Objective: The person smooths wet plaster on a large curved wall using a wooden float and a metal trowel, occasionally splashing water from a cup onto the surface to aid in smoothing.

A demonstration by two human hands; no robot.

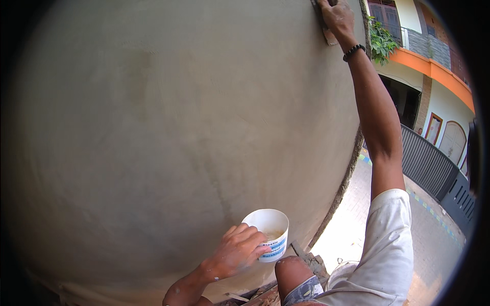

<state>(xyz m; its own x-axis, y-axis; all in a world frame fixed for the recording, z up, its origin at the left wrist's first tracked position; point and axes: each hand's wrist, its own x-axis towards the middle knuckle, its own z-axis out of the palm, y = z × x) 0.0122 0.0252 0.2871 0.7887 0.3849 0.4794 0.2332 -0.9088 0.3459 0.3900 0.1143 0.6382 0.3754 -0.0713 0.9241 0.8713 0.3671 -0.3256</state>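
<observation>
My right arm reaches up to the top right, where my right hand [339, 19] is closed around a flat plastering trowel [331, 37]. The trowel lies against the grey plastered wall [168, 127], close to its right edge; its handle is mostly hidden by my fingers. Low in the middle, my left hand [240, 251] grips a white plastic tub [275, 251] with blue bands by its near left side. A little murky, beige stuff shows inside the tub, which is held upright just in front of the wall.
My bent knee [292, 273] is right below the tub. Wood scraps and rubble [316, 265] lie at the wall's foot, near a whitish bucket rim [343, 270]. Beyond the rough wall edge are a paved street [423, 219], a dark gate [429, 158] and a house with an orange band [434, 69].
</observation>
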